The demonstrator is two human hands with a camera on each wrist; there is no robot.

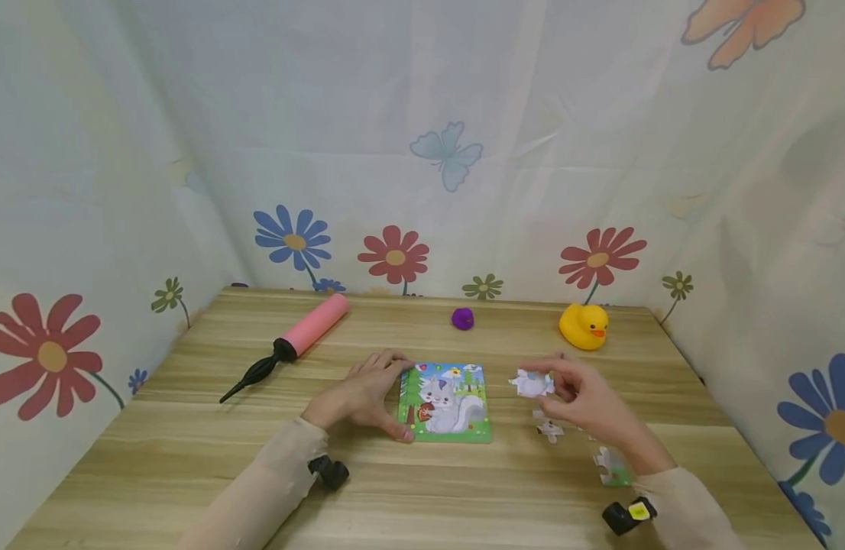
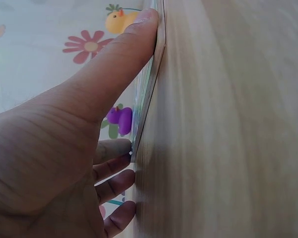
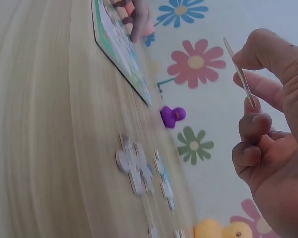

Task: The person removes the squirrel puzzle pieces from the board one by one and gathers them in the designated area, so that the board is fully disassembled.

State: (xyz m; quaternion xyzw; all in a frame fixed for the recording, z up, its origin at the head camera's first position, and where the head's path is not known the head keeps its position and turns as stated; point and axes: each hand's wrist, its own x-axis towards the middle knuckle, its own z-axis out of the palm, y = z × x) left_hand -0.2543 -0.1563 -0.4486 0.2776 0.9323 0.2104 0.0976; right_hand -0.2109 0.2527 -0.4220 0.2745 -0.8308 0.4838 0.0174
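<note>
A square puzzle board lies in the middle of the table, printed with a grey-and-white squirrel holding a nut on green ground. My left hand spans its left side, thumb at the near corner and fingertips at the far one. In the left wrist view that thumb lies straight over the board's edge. Right of the board, my right hand pinches a puzzle piece, mostly grey-white, up off the table. The right wrist view shows this piece edge-on between thumb and fingers.
Loose puzzle pieces lie under and near the right hand, among them a pale one and a grey-and-green one. A yellow duck and a small purple duck stand at the back. A pink hand pump lies at left.
</note>
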